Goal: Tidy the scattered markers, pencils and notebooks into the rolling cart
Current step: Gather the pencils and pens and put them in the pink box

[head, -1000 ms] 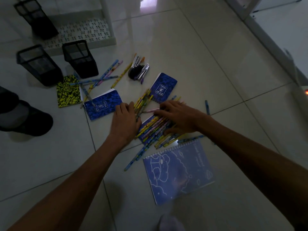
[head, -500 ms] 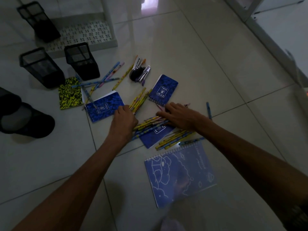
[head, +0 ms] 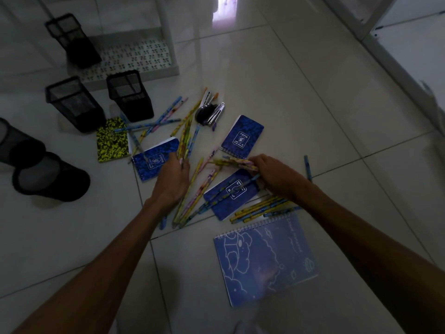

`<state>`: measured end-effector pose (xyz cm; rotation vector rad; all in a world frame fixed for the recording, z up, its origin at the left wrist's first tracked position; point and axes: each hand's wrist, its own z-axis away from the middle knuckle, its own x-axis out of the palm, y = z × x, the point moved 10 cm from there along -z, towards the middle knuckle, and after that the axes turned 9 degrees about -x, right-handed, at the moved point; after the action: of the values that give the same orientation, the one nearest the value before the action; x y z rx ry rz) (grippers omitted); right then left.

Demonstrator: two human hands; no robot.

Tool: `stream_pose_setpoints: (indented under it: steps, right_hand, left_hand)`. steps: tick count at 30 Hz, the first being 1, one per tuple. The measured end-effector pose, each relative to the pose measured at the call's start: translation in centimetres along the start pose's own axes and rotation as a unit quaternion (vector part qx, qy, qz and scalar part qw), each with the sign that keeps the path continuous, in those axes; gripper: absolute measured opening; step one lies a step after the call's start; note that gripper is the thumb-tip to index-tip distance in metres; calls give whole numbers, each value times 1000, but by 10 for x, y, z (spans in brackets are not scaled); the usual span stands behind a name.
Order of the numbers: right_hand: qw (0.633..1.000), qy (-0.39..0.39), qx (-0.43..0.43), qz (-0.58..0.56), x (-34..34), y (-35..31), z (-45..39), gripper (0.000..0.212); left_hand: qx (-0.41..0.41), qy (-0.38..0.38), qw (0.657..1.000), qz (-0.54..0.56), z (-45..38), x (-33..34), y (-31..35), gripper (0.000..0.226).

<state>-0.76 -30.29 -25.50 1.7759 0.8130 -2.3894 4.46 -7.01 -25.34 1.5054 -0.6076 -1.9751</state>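
Observation:
Patterned pencils lie scattered on the tiled floor among several notebooks. My left hand [head: 172, 182] grips a bundle of pencils [head: 185, 141] that runs from beside a small blue notebook [head: 154, 162] down toward me. My right hand [head: 272, 174] holds a second bunch of pencils [head: 234, 162] above another small blue notebook [head: 231, 195]. More pencils [head: 260, 208] lie under my right wrist. A third blue notebook [head: 242, 136], a yellow-black notebook [head: 112, 138] and a large pale-blue spiral notebook [head: 265, 259] lie flat. Markers [head: 209, 109] sit in a heap farther off. The white cart [head: 134, 56] stands at the far left.
Two black mesh holders [head: 74, 102] [head: 130, 95] stand on the floor before the cart, and a third [head: 69, 39] is on its bottom shelf. Two round mesh cups [head: 48, 174] lie at the left. A lone pencil [head: 307, 165] lies right of my right hand.
Both hands went from pressing on the pile to closing round pencils. The left hand's bundle now points away from me, and the right hand has lifted a bunch, uncovering the blue notebook beneath.

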Motion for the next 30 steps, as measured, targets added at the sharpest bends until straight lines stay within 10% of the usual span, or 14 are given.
stream_pose_setpoints:
  steps: [7,30]
  right_hand:
    - [974,105,124,-155,-28,19,0,30]
    - [920,287,5,-267,-303,-150,-124,12]
  left_hand:
    - [-63,-53,992,98,-9,4,-1,22]
    - [85,30,994,55,-66,-277,189,25]
